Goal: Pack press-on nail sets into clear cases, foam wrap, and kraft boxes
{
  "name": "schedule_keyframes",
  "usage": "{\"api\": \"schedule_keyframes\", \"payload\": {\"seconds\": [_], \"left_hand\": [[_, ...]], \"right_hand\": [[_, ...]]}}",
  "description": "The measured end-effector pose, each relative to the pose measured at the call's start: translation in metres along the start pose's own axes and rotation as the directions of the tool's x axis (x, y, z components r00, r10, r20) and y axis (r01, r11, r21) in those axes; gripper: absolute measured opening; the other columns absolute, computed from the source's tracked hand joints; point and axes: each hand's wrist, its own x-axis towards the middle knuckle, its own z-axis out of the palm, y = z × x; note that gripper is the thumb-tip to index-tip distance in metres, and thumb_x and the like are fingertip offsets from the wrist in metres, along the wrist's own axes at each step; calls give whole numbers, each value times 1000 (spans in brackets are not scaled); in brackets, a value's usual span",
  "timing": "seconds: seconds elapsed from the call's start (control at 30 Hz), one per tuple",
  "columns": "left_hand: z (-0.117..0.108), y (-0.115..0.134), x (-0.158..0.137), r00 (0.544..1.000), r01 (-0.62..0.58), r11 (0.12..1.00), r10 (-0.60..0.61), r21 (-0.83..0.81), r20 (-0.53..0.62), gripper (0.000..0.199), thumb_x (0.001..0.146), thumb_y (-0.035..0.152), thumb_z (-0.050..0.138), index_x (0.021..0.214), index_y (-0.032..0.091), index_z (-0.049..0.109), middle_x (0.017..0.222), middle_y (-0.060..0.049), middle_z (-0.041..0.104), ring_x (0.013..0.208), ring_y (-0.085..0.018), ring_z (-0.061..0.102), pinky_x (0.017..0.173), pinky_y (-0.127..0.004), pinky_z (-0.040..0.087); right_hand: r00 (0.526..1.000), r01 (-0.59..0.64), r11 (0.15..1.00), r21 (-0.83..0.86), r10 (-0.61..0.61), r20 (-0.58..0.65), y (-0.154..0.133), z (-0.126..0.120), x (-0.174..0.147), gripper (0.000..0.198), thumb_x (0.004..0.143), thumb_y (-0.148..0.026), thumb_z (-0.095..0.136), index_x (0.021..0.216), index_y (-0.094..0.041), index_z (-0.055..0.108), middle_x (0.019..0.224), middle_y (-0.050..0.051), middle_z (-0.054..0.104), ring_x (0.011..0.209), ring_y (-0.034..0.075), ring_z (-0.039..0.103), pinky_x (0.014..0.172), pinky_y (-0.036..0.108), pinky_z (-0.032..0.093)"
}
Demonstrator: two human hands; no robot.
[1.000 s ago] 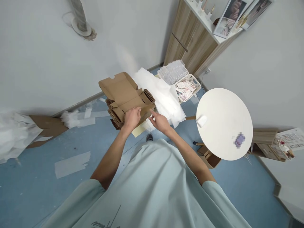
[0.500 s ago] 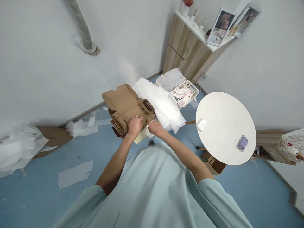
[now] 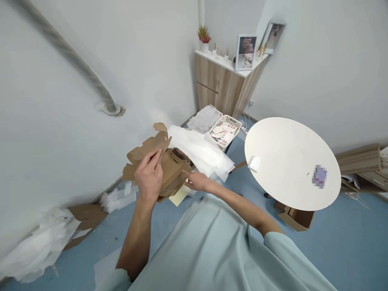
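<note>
My left hand (image 3: 149,174) is closed on the edge of a brown flattened cardboard box (image 3: 148,146), pinched between thumb and fingers. The box's near side is raised and tilted, and its flaps stick out toward the wall. Under it lies a stack of flattened cardboard boxes (image 3: 172,166) with slots and folded tabs. At the stack's near right corner my right hand (image 3: 197,181) has its fingers closed at the cardboard edge; its fingertips are partly hidden. White foam sheets (image 3: 201,151) lie directly right of the stack.
Behind the sheets sit a clear plastic tray (image 3: 206,118) and a white basket (image 3: 235,123) of small cards. To the right stands a round white table (image 3: 287,161), with an open carton (image 3: 298,220) beneath. A wooden cabinet (image 3: 221,81) fills the corner. Plastic wrapping (image 3: 42,242) lies left.
My left hand has risen from the stack, lifting and tilting the top flattened box. My right hand stays at the near right corner. The view has shifted, so the cabinet appears lower and further left.
</note>
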Motion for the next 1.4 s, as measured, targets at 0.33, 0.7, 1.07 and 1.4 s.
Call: {"api": "schedule_keyframes", "payload": {"seconds": [0.33, 0.7, 1.07, 1.4], "left_hand": [[107, 156, 21, 827, -507, 819, 550, -269, 116, 65, 109, 9, 31, 170, 30, 42, 156, -5, 65, 149, -23, 58, 125, -48, 53], [317, 334, -53, 439, -652, 457, 878, -604, 191, 68, 108, 2, 28, 173, 23, 33, 162, -10, 58, 157, -22, 46, 126, -47, 52], [464, 371, -180, -28, -531, 452, 836, -717, 548, 65, 102, -1, 39, 163, 19, 48, 162, -14, 57, 157, -21, 46, 130, -42, 42], [492, 350, -207, -155, -464, 572, 699, -676, 698, 63, 97, 0, 41, 156, 17, 55, 164, -16, 54, 158, -25, 45, 126, -43, 47]], "right_hand": [[577, 169, 912, 375, 217, -788, 98, -154, -209, 34, 102, -58, 64, 111, -26, 70, 109, 3, 80, 86, 20, 77, 76, 32, 60], [130, -151, 752, 642, 659, -741, 307, -117, -363, 25, 91, -48, 64, 101, -26, 57, 102, 5, 76, 84, 25, 77, 76, 36, 56], [118, -10, 244, 970, 963, -241, 463, 42, -391, 31, 82, -44, 67, 100, -21, 59, 97, 12, 82, 89, 26, 80, 75, 34, 61], [124, -263, 159, 951, 984, -130, 482, 81, -392, 19, 84, -29, 65, 99, -20, 72, 99, 10, 82, 102, 29, 79, 93, 40, 61]]}}
